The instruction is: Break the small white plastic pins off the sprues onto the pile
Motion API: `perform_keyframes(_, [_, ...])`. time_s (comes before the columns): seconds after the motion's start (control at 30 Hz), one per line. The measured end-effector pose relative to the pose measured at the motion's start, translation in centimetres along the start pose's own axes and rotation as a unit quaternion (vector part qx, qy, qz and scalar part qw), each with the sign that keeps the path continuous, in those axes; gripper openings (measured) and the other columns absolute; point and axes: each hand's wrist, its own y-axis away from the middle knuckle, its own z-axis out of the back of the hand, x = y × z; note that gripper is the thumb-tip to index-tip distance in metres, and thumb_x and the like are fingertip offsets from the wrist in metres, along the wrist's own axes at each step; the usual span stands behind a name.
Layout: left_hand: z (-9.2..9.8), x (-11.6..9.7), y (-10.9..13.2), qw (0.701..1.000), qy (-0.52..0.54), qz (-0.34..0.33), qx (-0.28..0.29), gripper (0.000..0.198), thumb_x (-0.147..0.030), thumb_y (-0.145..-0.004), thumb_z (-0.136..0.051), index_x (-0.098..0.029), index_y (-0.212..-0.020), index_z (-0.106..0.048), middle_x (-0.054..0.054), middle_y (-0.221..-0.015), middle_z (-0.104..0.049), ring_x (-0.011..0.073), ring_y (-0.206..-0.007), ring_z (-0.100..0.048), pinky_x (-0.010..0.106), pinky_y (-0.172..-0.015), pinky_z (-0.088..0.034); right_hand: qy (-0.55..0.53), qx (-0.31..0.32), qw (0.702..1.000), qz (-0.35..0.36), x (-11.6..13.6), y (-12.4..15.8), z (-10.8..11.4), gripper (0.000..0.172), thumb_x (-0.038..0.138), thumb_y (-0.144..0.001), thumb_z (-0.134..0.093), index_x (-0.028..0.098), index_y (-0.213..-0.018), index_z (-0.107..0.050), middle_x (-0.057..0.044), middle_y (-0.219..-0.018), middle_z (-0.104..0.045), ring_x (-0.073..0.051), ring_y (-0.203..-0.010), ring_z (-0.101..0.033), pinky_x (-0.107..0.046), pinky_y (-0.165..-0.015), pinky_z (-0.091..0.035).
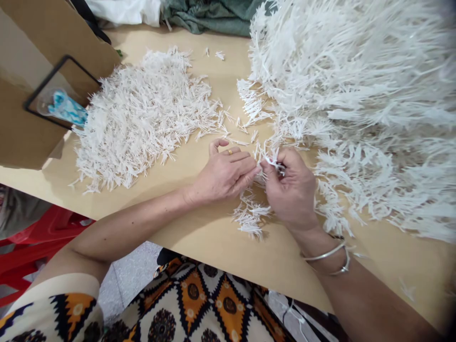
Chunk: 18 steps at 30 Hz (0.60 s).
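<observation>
My right hand [290, 187] is closed around a small bunch of white, thin-branched plastic sprigs [270, 159], pinched between thumb and forefinger. Fingertips of my left hand [228, 173], with a ring on one finger, press together at the near side of that bunch; what they grip is mostly covered. Just below the hands lies a small scatter of white sprigs [251, 216] on the brown tabletop [199, 237]. Left of them spreads a wide pile of short loose sprigs [146, 114]. To the right rises a much taller heap of longer, branched white pieces [352, 95].
A cardboard box [21, 128] stands at the left, with a black frame [46, 83] and a clear cup with blue-and-white contents [67, 108] against it. Green cloth [213, 16] and white cloth [128, 12] lie along the back. A red plastic stool [46, 232] is beyond the near-left table edge.
</observation>
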Motion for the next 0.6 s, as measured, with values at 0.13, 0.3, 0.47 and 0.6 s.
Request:
perform_keyframes(0.13, [-0.2, 0.16, 0.09, 1.0, -0.014, -0.013, -0.01, 0.045, -0.039, -0.111, -0.032, -0.02, -0.076, -0.051, -0.002, -0.075, -0.063, 0.0136, -0.075, -0.051, 0.042, -0.103, -0.025, 0.004, 0.004, 1.0, 0.002, 0.2, -0.16, -0.22, 0.028, 0.023, -0.091, -0.063, 0.026, -0.075, -0.041, 0.002, -0.067, -0.039, -0.019, -0.066, -0.04, -0.038, -0.067, -0.039])
perform_keyframes(0.3, [-0.07, -0.18, 0.02, 1.0, -0.012, -0.002, -0.003, 0.047, -0.038, -0.111, -0.031, -0.019, -0.072, -0.049, -0.002, -0.072, -0.061, 0.0128, -0.072, -0.05, 0.043, -0.104, -0.025, 0.007, 0.015, 1.0, -0.025, 0.69, -0.27, -0.05, 0.028, 0.019, -0.091, -0.059, 0.025, -0.074, -0.038, 0.003, -0.068, -0.037, -0.017, -0.067, -0.04, -0.036, -0.068, -0.04])
perform_keyframes(0.47, [-0.17, -0.43, -0.12, 1.0, -0.017, 0.015, -0.009, 0.047, -0.038, -0.111, -0.03, -0.019, -0.072, -0.048, -0.002, -0.071, -0.061, 0.0134, -0.072, -0.05, 0.045, -0.106, -0.024, -0.002, 0.005, 0.999, -0.032, 0.75, -0.26, -0.1, 0.027, 0.023, -0.093, -0.058, 0.025, -0.075, -0.039, 0.003, -0.069, -0.038, -0.016, -0.067, -0.039, -0.035, -0.068, -0.042])
perform_keyframes(0.6, [-0.22, -0.48, -0.16, 1.0, -0.016, 0.023, -0.003, 0.048, -0.038, -0.111, -0.03, -0.019, -0.071, -0.05, -0.002, -0.07, -0.061, 0.0138, -0.073, -0.051, 0.046, -0.105, -0.024, -0.003, 0.005, 1.0, -0.03, 0.7, -0.24, -0.28, 0.025, 0.023, -0.092, -0.058, 0.025, -0.075, -0.04, 0.003, -0.069, -0.039, -0.016, -0.067, -0.039, -0.035, -0.068, -0.042])
